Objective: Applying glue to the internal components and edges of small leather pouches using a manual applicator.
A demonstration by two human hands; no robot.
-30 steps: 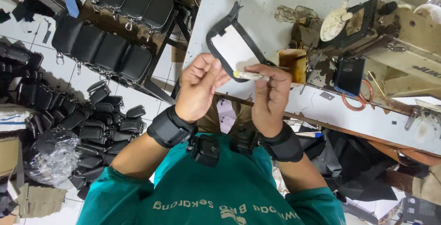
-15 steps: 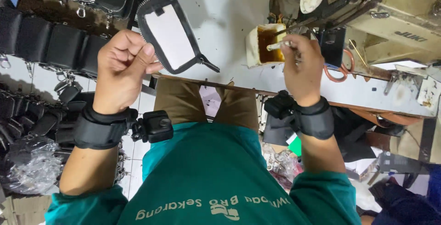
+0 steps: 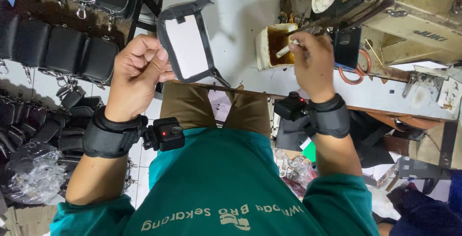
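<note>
My left hand (image 3: 139, 67) pinches the left edge of a flat white panel bordered by a black zipper strip (image 3: 186, 43), holding it up over the white table (image 3: 231, 5). A loose zipper tail hangs from the panel's lower right corner. My right hand (image 3: 313, 60) grips a small brush (image 3: 285, 49) whose tip rests in a stained white pot of brown glue (image 3: 275, 45). The two hands are well apart. Both wrists carry black straps with small cameras.
A worn sewing machine (image 3: 399, 9) stands at the right of the table. Rows of black zippered pouches (image 3: 62, 48) lie on a rack at left, more on the floor below beside a plastic bag (image 3: 33, 183). Dark fabric scraps pile under the table's right side.
A second ago both hands were together at the panel. My right hand has moved right to the glue pot with the brush; my left hand has kept the panel at the left.
</note>
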